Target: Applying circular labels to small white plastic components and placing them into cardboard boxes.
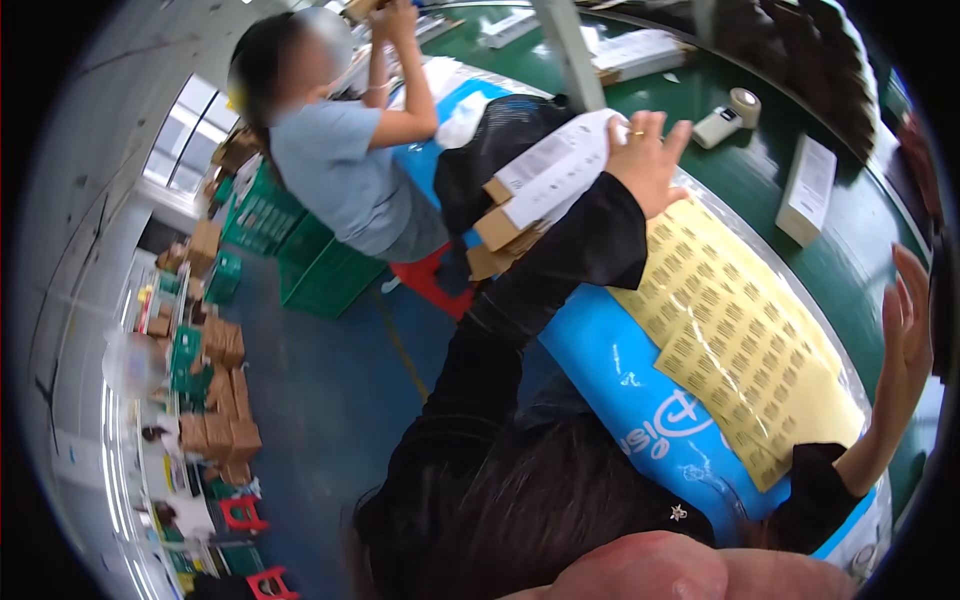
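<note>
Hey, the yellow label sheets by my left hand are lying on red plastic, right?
Not quite: the plastic is blue, not red. The head view shows the yellow label sheets lying on it by your left hand.

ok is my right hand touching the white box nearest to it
Apart: the head view shows bare green tabletop between the right hand and the white box.

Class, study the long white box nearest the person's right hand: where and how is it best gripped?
Probably across the middle, thumb on one long side, fingers on the other, coming from above. The white box lies flat, long and narrow, so its width looks easy to span, and its top face is uncovered. The right hand, open and nearby, seems best placed.
</note>
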